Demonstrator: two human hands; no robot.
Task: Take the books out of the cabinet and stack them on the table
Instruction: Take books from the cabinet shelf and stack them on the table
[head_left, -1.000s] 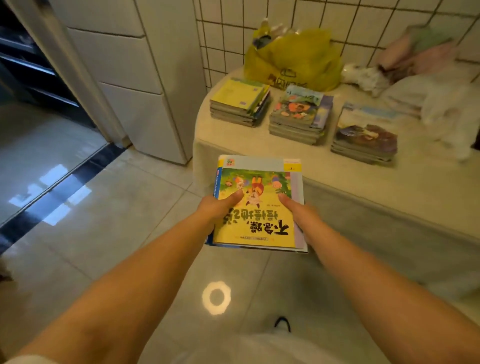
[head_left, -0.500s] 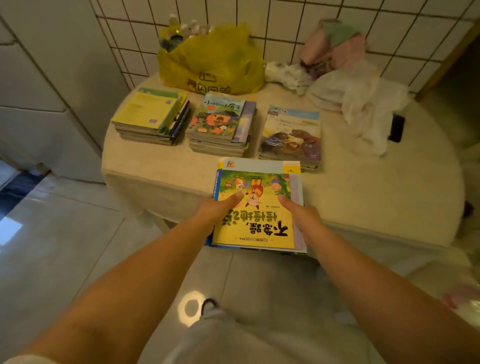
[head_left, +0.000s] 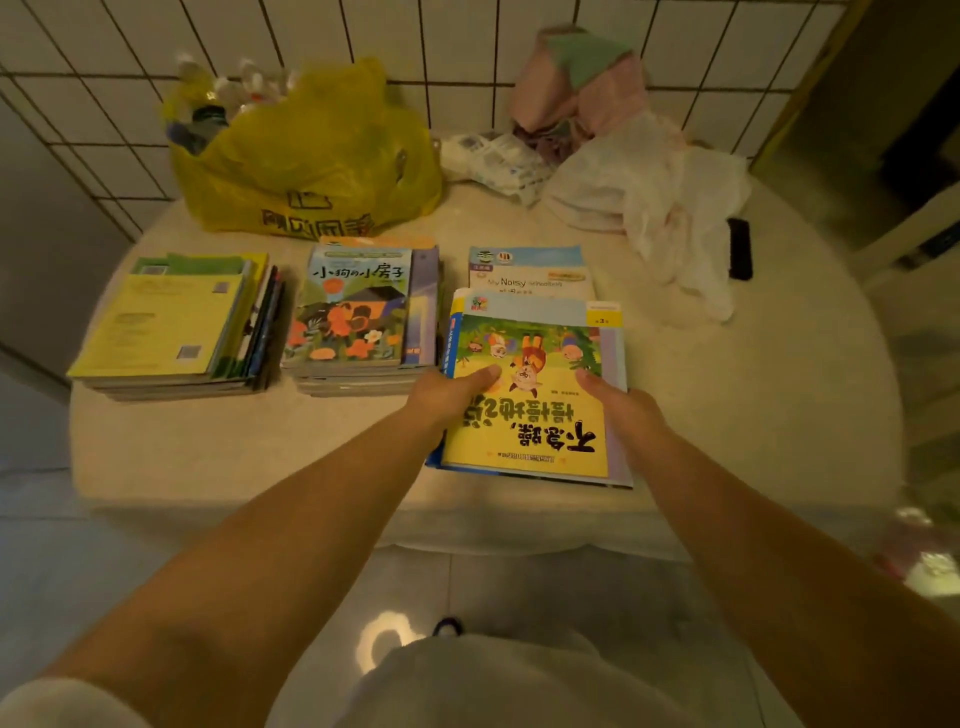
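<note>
I carry a small pile of books with a yellow picture book (head_left: 530, 410) on top, upside down to me. My left hand (head_left: 447, 397) grips its left edge, thumb on the cover. My right hand (head_left: 621, 410) grips the right edge the same way. The pile hangs over the round table (head_left: 779, 415), partly covering the right-hand stack topped by a blue and white book (head_left: 530, 270). A middle stack with a flower cover (head_left: 358, 312) and a left stack with a yellow-green cover (head_left: 166, 322) lie on the table.
A yellow plastic bag (head_left: 311, 166) stands at the table's back against the tiled wall. Crumpled white and pink cloths (head_left: 649, 182) lie at the back right, with a dark phone-like object (head_left: 739, 249) beside them. A white cabinet side is at far left.
I have walked up to the table. The pile in both hands has moved forward from over the floor to over the right-hand stack. My grip is unchanged.
</note>
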